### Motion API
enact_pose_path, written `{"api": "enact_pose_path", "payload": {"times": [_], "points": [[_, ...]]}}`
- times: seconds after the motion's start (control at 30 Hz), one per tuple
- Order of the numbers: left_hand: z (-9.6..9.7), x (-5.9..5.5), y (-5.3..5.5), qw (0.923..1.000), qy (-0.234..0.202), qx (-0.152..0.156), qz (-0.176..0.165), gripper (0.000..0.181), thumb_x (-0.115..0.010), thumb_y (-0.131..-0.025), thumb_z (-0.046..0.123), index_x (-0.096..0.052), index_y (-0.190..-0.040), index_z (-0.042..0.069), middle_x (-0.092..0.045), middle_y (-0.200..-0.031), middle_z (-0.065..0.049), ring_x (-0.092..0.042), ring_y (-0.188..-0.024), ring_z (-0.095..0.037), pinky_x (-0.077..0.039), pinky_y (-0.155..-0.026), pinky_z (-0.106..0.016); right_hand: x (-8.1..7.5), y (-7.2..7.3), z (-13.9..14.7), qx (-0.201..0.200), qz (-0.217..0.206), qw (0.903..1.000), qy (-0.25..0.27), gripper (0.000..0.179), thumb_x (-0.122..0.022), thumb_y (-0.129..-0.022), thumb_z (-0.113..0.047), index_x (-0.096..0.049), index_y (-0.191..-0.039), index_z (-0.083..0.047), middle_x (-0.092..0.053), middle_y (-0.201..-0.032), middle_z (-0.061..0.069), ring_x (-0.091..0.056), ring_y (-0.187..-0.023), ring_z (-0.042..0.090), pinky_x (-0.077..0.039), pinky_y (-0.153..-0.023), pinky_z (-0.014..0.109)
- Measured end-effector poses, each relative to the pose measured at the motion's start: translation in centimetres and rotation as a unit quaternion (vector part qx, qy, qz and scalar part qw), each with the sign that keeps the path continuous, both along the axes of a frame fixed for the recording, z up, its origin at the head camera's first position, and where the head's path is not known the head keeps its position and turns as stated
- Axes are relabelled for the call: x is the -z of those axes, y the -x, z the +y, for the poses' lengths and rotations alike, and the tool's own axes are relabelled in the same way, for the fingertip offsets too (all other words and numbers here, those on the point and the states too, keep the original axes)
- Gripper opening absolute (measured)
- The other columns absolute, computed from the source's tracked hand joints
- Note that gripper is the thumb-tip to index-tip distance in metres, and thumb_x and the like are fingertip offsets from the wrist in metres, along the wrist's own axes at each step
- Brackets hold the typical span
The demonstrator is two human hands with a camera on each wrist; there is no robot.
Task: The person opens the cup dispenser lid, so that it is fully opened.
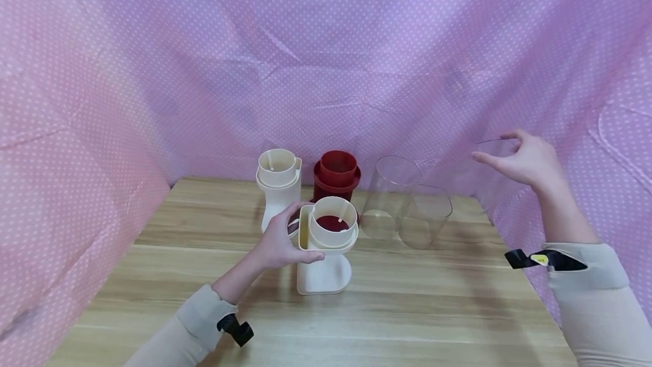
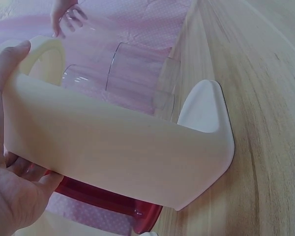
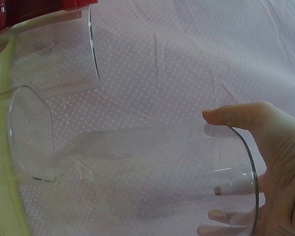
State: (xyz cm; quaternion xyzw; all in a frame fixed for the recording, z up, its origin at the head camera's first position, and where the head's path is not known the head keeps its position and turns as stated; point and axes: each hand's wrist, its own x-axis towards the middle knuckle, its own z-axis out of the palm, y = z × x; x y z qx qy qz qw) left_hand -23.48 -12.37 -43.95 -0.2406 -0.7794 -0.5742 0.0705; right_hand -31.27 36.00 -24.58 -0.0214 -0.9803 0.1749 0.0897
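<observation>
My left hand (image 1: pixel 280 239) grips the top of a cream dispenser stand (image 1: pixel 323 276), thumb on the near side and fingers behind. The stand has a round collar on top, with dark red visible inside it, and a flat rounded foot on the table. In the left wrist view, its tall smooth back (image 2: pixel 103 142) leans across the picture. On the right, my raised right hand (image 1: pixel 532 163) holds a clear cylinder (image 3: pixel 147 167) near its rim. The thumb lies on one side of it and the fingers show through the clear wall.
Behind the held stand are a second cream stand (image 1: pixel 279 186) at the left and a red stand (image 1: pixel 337 170). To their right, two clear cylinders (image 1: pixel 389 200) stand close together on the wooden table (image 1: pixel 407 310). Pink dotted cloth (image 1: pixel 326 72) hangs around the table.
</observation>
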Motion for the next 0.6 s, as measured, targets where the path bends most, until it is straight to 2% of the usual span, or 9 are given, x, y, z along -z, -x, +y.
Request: {"api": "enact_pose_path", "payload": {"times": [0.23,0.43,0.6], "points": [[0.0,-0.2,-0.2,1.0000,0.007,0.002,-0.004,0.095,-0.102,-0.064,0.024,-0.055,-0.145,0.010,-0.065,-0.138,-0.010,-0.064,-0.132,-0.033,-0.052,-0.113,-0.058,0.8,0.4,1.2,0.010,-0.014,0.9998,-0.012,0.112,-0.059,-0.089,-0.082,-0.038,-0.153,0.007,-0.047,-0.143,0.042,-0.038,-0.133,0.065,-0.041,-0.101,0.078],[0.1,0.0,-0.3,1.0000,0.004,0.007,-0.005,0.094,-0.101,-0.064,0.022,-0.054,-0.145,0.011,-0.065,-0.138,-0.009,-0.064,-0.132,-0.030,-0.052,-0.114,-0.054,1.5,0.7,2.1,0.033,-0.026,0.9989,-0.023,0.118,-0.056,-0.087,-0.088,-0.035,-0.154,0.008,-0.038,-0.150,0.048,-0.037,-0.134,0.068,-0.039,-0.104,0.079],[0.2,-0.1,-0.4,1.0000,0.005,0.004,-0.001,0.094,-0.101,-0.064,0.022,-0.055,-0.144,0.011,-0.066,-0.138,-0.008,-0.065,-0.131,-0.028,-0.052,-0.114,-0.053,1.9,0.9,2.7,0.043,-0.026,0.9985,-0.022,0.121,-0.054,-0.086,-0.089,-0.035,-0.153,0.009,-0.038,-0.148,0.047,-0.038,-0.132,0.066,-0.040,-0.101,0.078]]}}
